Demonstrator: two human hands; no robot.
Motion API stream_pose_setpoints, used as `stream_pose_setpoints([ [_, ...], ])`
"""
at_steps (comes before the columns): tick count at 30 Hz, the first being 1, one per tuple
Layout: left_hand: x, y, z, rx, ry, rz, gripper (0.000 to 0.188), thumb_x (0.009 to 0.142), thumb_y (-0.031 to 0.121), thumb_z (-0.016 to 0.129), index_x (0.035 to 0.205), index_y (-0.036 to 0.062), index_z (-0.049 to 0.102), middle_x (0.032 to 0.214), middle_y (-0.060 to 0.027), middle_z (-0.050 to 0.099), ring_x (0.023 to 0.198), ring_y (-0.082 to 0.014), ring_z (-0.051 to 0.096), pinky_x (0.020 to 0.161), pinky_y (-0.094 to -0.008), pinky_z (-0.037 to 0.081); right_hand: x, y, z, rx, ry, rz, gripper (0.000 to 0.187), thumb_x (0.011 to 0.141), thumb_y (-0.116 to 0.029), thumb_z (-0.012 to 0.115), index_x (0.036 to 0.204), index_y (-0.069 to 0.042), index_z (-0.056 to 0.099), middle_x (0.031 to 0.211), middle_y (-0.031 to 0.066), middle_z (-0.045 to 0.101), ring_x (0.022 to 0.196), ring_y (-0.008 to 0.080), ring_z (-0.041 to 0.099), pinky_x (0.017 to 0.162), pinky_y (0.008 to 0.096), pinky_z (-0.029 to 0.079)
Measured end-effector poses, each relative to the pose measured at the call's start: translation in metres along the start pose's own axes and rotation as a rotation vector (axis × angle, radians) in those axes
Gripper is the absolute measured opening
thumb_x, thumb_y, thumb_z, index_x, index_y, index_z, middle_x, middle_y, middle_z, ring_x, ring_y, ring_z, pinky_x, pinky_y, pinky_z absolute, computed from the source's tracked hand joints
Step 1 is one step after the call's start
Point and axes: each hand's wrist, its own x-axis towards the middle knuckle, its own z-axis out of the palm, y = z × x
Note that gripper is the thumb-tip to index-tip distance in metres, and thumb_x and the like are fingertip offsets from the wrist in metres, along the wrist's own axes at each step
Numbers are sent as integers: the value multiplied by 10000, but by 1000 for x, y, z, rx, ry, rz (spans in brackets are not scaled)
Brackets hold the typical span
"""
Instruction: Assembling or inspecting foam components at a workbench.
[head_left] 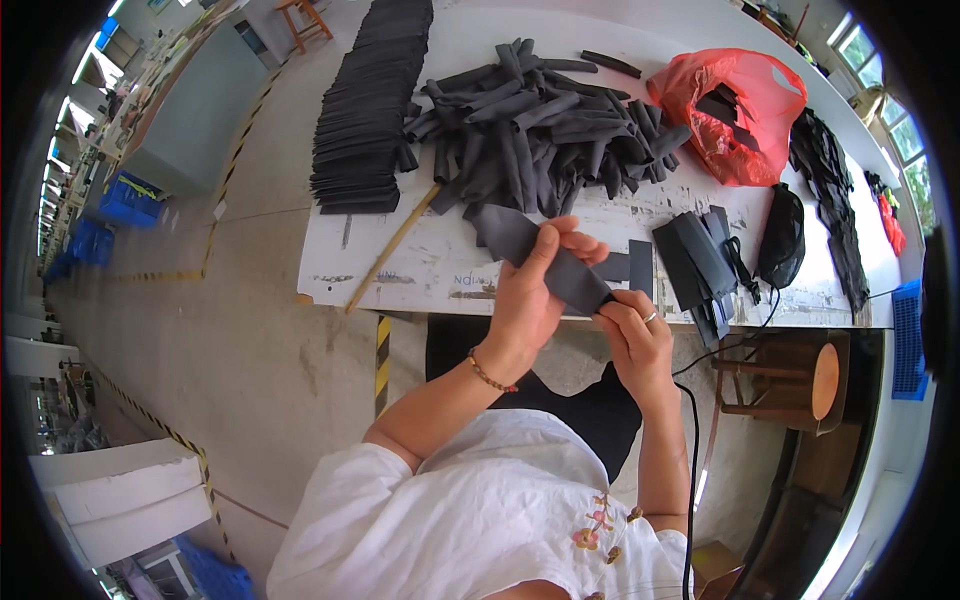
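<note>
A dark grey fabric piece [520,240] is held over the near edge of the white worktable [440,260]. My left hand [530,295] grips it around the middle, thumb on top. My right hand [635,335], with a ring, pinches its lower right end. Beyond the hands lies a heap of rolled dark fabric tubes [540,130], and to its left a long flat row of stacked dark pieces [365,100].
A red plastic bag [735,110] with dark pieces sits at the far right of the table. Small stacks of dark pieces [695,260], a black pouch [782,235] and a wooden stick [390,250] lie nearby. A wooden stool [790,380] stands at my right.
</note>
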Motion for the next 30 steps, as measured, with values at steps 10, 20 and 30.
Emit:
stream_pose_setpoints([
  [10, -10, -11, 3, -32, 4, 39, 284, 988, 260, 524, 1130, 17, 561, 905, -83, 654, 927, -252, 661, 885, -375, 509, 10, 2, 6, 23, 47, -53, 140, 768, 43, 693, 875, -1, 614, 920, 124, 617, 719, 281, 608, 617, 329, 490],
  [20, -9, -17, -3, -79, 27, 55, 289, 986, 261, 530, 1140, 18, 559, 890, -72, 648, 893, -230, 658, 857, -351, 512, 16, 2, 13, 48, 15, -64, 138, 762, 51, 688, 866, -6, 615, 923, 121, 616, 718, 281, 611, 605, 333, 488],
  [30, -1, -11, -4, -1, 25, 63, 409, 984, 351, 487, 1183, -4, 521, 1015, -152, 646, 1092, -331, 607, 1041, -450, 427, 5, -4, 44, 561, 187, 461, 136, 814, -10, 706, 869, 21, 586, 1039, 106, 591, 857, 151, 579, 720, 277, 489],
])
